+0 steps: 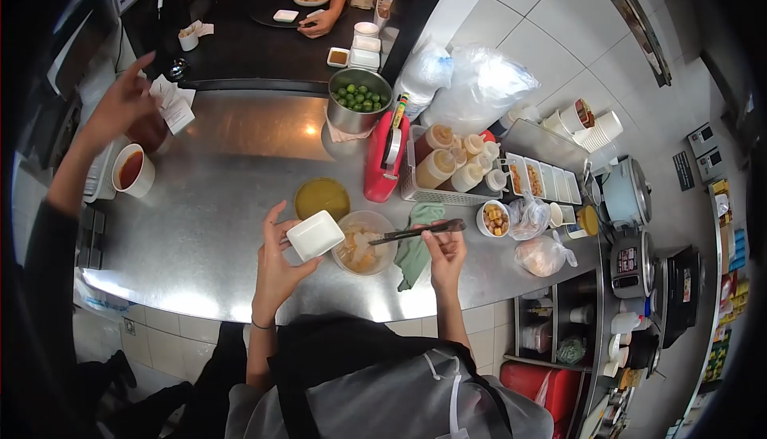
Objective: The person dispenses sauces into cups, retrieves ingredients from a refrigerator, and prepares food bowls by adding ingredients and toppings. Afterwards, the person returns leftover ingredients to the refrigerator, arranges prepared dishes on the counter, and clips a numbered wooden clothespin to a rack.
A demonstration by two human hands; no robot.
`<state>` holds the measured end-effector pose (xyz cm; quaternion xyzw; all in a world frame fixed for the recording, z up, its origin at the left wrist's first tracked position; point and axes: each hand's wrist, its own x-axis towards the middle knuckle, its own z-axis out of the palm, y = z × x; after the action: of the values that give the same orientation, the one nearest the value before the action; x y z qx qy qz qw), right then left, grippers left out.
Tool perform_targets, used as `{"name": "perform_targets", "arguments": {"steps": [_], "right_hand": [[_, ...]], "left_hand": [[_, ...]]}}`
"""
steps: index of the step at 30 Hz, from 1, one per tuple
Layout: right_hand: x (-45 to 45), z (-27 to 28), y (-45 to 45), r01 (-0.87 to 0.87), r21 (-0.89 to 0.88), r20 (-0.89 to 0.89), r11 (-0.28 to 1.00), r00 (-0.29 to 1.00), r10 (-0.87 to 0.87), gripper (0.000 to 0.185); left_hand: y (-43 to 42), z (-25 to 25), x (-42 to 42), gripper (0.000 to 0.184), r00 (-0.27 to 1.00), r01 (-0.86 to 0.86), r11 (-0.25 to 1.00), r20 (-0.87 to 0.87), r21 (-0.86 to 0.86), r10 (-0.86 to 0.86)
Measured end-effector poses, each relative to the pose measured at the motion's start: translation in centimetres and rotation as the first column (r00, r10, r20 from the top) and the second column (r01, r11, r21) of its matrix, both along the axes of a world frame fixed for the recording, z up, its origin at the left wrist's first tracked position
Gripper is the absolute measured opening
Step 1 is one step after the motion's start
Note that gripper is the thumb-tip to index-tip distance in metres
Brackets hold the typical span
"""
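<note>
My left hand [280, 267] holds a small white square dish [315, 237], tilted so its hollow shows, over the left edge of a clear round tub [385, 262]. My right hand [447, 257] grips dark tongs [411, 232], whose tips reach into that tub among pale, yellowish pieces. The dish looks bare inside. Just behind the tub and dish lies a round olive-yellow lid or container [322, 198]. A green cloth [413, 255] rests on the steel counter between the tub and my right hand.
Behind stand a pot of green limes [358, 102], a red tape dispenser [382, 169] and a basket of sauce bottles [447, 197]. A bowl of cubes [494, 219] is at right. A co-worker's hand [120, 107] reaches in at left; another person's hand [319, 23] is beyond the counter.
</note>
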<state>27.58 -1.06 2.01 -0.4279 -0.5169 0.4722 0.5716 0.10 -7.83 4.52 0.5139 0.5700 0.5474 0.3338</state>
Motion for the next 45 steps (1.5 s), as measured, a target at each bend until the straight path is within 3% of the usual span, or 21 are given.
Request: {"name": "perform_targets", "arguments": {"steps": [1,5,7,9,11,15,17,19,25,27,32,37,39,44,45], "right_hand": [[0.2,0.2,0.5,-0.017,-0.004,-0.043,1.0,0.999,0.017,0.025],[0.2,4.6,0.4,-0.021,0.048,-0.011,0.999,1.0,0.021,0.025],[-0.4,6.1,0.2,-0.033,0.086,-0.053,0.996,0.998,0.037,0.026],[-0.9,7.1,0.0,-0.139,0.131,-0.049,0.982,0.988,0.147,0.024],[-1.3,6.9,0.0,-0.18,0.171,0.043,0.969,0.984,0.175,0.025],[-2.7,6.4,0.4,-0.315,0.162,0.163,0.935,0.943,0.29,0.028],[-2.8,6.4,0.7,-0.318,-0.013,-0.015,0.948,0.948,0.318,0.027],[-2.5,6.6,0.9,-0.32,0.008,-0.01,0.947,0.947,0.32,0.027],[-1.7,6.9,0.8,-0.269,0.067,0.01,0.961,0.963,0.269,0.027],[-2.1,6.2,0.8,-0.302,0.117,0.145,0.946,0.948,0.285,0.027],[-2.4,7.5,0.8,-0.297,0.149,0.093,0.943,0.954,0.286,0.027],[-2.3,8.2,-0.2,-0.237,0.156,0.027,0.959,0.971,0.236,0.025],[-2.8,6.8,-0.2,-0.336,0.243,0.394,0.91,0.891,0.224,0.019],[-3.0,6.7,0.3,-0.32,0.259,0.386,0.911,0.899,0.206,0.019],[-2.6,7.0,0.4,-0.253,0.247,0.339,0.935,0.927,0.162,0.021]], "left_hand": [[0.1,0.5,0.0,0.091,0.997,-0.004,1.0,-0.076,-0.014,0.003],[0.1,0.7,0.0,0.091,0.991,0.058,0.995,-0.113,-0.081,-0.067],[0.5,0.8,0.5,0.091,0.978,0.166,0.984,-0.114,-0.065,-0.173],[1.0,0.4,1.4,0.094,0.971,0.203,0.976,-0.112,-0.073,-0.211],[1.5,-0.1,2.2,0.097,0.963,0.238,0.969,-0.109,-0.073,-0.245],[1.9,-0.6,2.9,0.1,0.954,0.301,0.953,0.011,-0.014,-0.301],[1.8,-1.3,3.0,0.101,0.948,0.315,0.949,0.053,-0.001,-0.315],[1.8,-2.3,2.8,0.102,0.932,0.339,0.939,0.119,0.056,-0.343],[1.5,-2.9,2.8,0.098,0.941,0.291,0.95,0.146,0.111,-0.305],[1.6,-2.8,2.8,0.1,0.942,0.298,0.95,0.134,0.096,-0.309],[1.4,-3.1,2.1,0.1,0.943,0.287,0.955,0.156,0.071,-0.295],[0.6,-3.3,0.8,0.095,0.989,0.142,0.989,0.036,0.03,-0.143],[0.4,-3.4,1.5,0.095,0.986,0.159,0.986,0.041,0.042,-0.161],[0.3,-3.1,1.6,0.095,0.987,0.15,0.988,0.055,0.033,-0.151],[0.2,-3.2,1.3,0.095,0.992,0.11,0.993,0.055,0.031,-0.112]]}}
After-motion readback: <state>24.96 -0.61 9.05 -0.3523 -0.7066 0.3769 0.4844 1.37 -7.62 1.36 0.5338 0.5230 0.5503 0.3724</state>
